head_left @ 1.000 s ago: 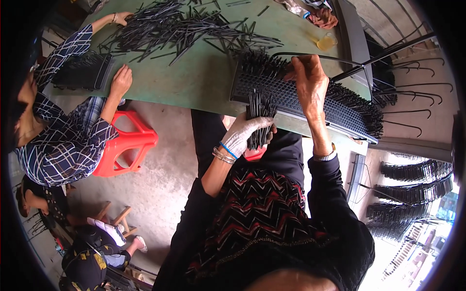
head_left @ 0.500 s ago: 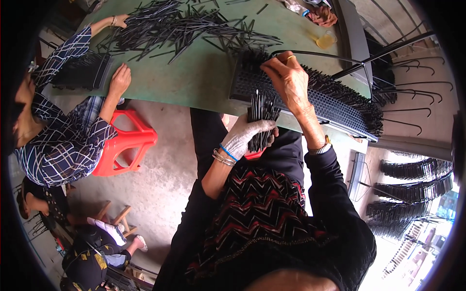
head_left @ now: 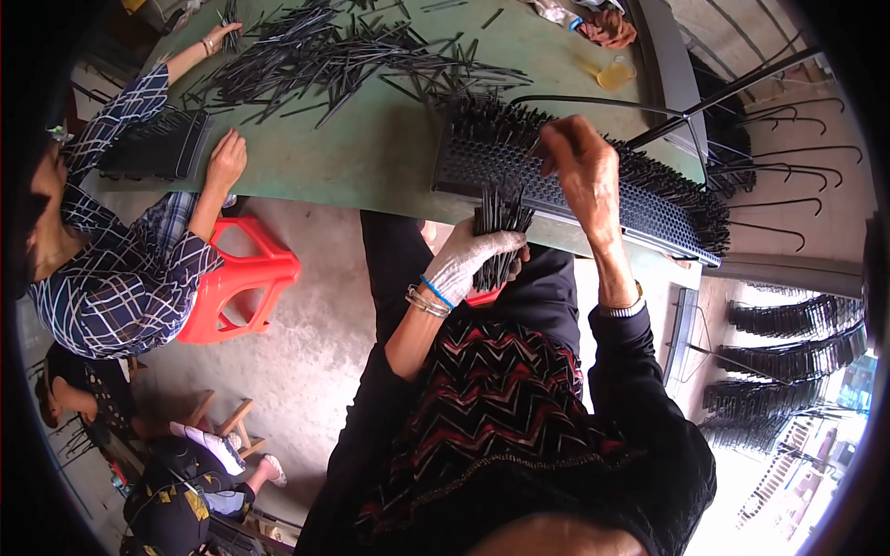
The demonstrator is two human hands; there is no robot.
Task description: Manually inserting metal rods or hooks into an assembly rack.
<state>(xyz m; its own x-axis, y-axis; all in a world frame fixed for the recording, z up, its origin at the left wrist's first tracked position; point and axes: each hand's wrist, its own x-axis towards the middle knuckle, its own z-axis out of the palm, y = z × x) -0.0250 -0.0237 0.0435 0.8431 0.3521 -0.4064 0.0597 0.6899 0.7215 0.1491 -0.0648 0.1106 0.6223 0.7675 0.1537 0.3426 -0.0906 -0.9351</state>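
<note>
My left hand (head_left: 461,263), in a white glove with a blue cuff edge, is closed around a bundle of thin black sticks (head_left: 502,222) that points up and away from me. Just beyond it, a long black perforated rack (head_left: 482,169) lies along the table edge, with many black sticks (head_left: 666,183) standing in its holes. Over the rack hovers my bare right hand (head_left: 591,178), its fingers curled together. Whatever those fingertips may hold is too small to make out.
Loose black sticks (head_left: 324,60) are heaped on the green table (head_left: 371,167). A co-worker (head_left: 111,287) sits at the left with another black rack (head_left: 158,144). Beside that person is a red stool (head_left: 243,278). A yellow cup (head_left: 616,73) and hooked metal rods (head_left: 779,174) are at the right.
My right hand has moved rightward and slightly nearer along the rack. The left hand keeps its bundle almost still. The co-worker's far hand has shifted left and now holds some sticks.
</note>
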